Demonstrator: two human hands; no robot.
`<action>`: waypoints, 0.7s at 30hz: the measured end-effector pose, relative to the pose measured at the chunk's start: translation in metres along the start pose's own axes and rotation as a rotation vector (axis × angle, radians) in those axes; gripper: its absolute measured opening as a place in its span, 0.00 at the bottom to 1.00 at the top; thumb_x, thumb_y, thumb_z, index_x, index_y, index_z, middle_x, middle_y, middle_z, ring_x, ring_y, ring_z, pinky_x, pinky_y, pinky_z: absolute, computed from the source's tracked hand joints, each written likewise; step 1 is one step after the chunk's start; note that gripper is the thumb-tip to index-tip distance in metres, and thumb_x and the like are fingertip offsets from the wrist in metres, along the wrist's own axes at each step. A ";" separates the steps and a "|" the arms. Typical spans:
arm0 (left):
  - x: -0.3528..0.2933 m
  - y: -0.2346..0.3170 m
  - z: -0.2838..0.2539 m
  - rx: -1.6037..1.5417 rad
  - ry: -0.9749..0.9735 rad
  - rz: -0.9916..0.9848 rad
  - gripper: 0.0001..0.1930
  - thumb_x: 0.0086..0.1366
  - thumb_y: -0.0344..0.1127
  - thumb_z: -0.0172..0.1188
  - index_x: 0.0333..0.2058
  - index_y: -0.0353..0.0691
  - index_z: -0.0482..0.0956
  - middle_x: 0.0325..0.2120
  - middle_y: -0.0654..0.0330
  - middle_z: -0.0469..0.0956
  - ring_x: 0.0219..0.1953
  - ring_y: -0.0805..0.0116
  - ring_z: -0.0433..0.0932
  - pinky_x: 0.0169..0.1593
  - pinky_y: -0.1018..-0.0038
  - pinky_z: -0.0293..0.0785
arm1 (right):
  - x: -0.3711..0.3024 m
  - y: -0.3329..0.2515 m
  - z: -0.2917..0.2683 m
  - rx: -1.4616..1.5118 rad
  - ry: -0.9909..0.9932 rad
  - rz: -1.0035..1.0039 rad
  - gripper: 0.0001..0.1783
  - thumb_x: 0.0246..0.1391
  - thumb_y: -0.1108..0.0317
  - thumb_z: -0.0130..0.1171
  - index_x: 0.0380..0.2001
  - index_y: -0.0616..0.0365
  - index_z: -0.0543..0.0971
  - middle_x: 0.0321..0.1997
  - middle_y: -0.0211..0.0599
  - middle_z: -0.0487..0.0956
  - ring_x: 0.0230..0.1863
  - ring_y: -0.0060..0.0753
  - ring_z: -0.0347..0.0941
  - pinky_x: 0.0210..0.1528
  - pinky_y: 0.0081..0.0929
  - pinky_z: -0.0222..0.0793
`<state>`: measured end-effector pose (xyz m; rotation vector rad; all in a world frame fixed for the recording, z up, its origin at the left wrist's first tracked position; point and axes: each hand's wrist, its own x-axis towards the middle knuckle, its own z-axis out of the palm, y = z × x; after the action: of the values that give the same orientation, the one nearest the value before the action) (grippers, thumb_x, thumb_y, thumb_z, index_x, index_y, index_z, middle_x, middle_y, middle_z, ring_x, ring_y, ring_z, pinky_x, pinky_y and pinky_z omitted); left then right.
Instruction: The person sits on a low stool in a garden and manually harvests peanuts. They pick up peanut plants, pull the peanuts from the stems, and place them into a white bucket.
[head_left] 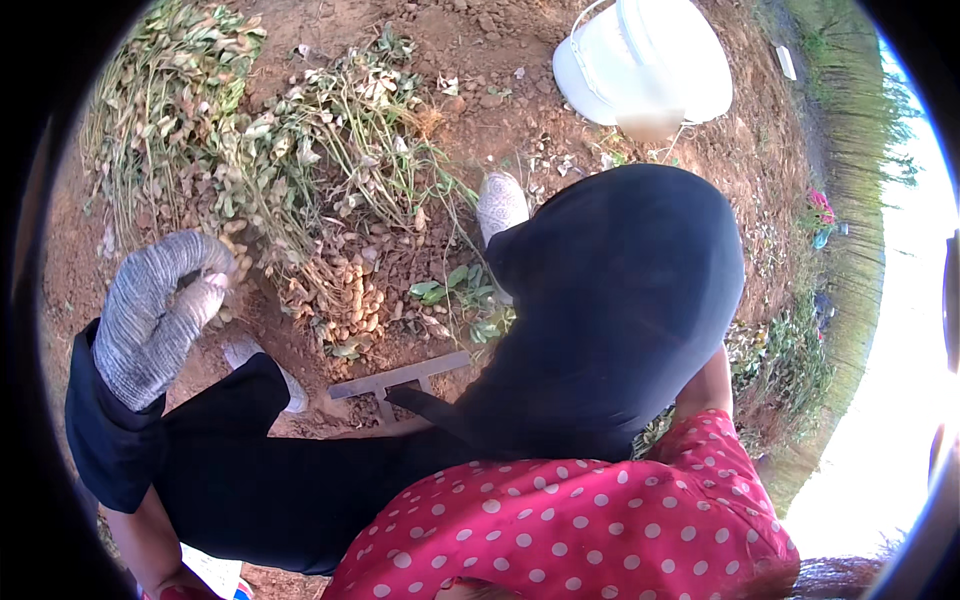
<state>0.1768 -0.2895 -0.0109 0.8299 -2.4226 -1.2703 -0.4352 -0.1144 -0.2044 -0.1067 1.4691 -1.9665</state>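
Note:
My left hand point(160, 315), in a grey knit glove with a dark sleeve cover, is at the left. Its fingers curl toward the thumb, closed on peanuts point(238, 250) that show at the fingertips. Beside it, uprooted peanut plants point(330, 150) lie on the soil with wilted leaves. A cluster of peanuts in their shells point(355, 300) is spread at their root ends, just right of the hand. My right hand is hidden; only part of the right forearm point(708, 388) shows behind my dark-clad knee.
A white bucket point(590, 75) with a handle stands on the soil at the far right. A metal bar frame point(400, 375) lies between my legs. My shoes point(502, 203) rest on reddish earth. Green plants point(785, 380) and tall grass point(850, 200) border the right side.

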 end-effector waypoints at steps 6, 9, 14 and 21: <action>-0.037 -0.030 -0.005 -0.122 0.002 -0.176 0.13 0.58 0.26 0.56 0.42 0.31 0.71 0.36 0.53 0.74 0.36 0.66 0.75 0.40 0.73 0.71 | 0.043 -0.153 0.157 -1.496 -0.170 -0.669 0.22 0.44 0.63 0.65 0.41 0.58 0.70 0.30 0.33 0.75 0.28 0.27 0.71 0.27 0.23 0.69; -0.038 -0.042 -0.006 0.048 -0.060 -0.086 0.12 0.57 0.26 0.57 0.41 0.31 0.73 0.34 0.52 0.75 0.35 0.63 0.76 0.39 0.72 0.72 | 0.052 -0.182 0.253 -1.987 -0.245 -1.271 0.39 0.39 0.69 0.68 0.56 0.54 0.62 0.48 0.45 0.73 0.49 0.37 0.69 0.50 0.29 0.66; -0.066 -0.043 -0.006 0.219 -0.002 -0.121 0.13 0.55 0.32 0.59 0.40 0.34 0.74 0.30 0.50 0.75 0.33 0.55 0.76 0.37 0.67 0.72 | -0.077 0.021 0.400 -1.541 -1.840 -1.630 0.12 0.50 0.63 0.56 0.38 0.53 0.76 0.34 0.38 0.78 0.36 0.37 0.74 0.39 0.35 0.69; -0.046 -0.072 -0.014 0.480 -0.033 -0.043 0.19 0.53 0.33 0.61 0.45 0.41 0.74 0.39 0.54 0.74 0.44 0.53 0.71 0.50 0.63 0.66 | -0.124 0.275 0.321 -2.202 -2.578 -1.517 0.23 0.50 0.69 0.51 0.50 0.37 0.67 0.66 0.24 0.53 0.69 0.36 0.40 0.69 0.41 0.33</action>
<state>0.2459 -0.3027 -0.0612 0.9875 -2.7955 -0.7187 -0.0719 -0.3479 -0.2903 2.7664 -0.0927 -1.3155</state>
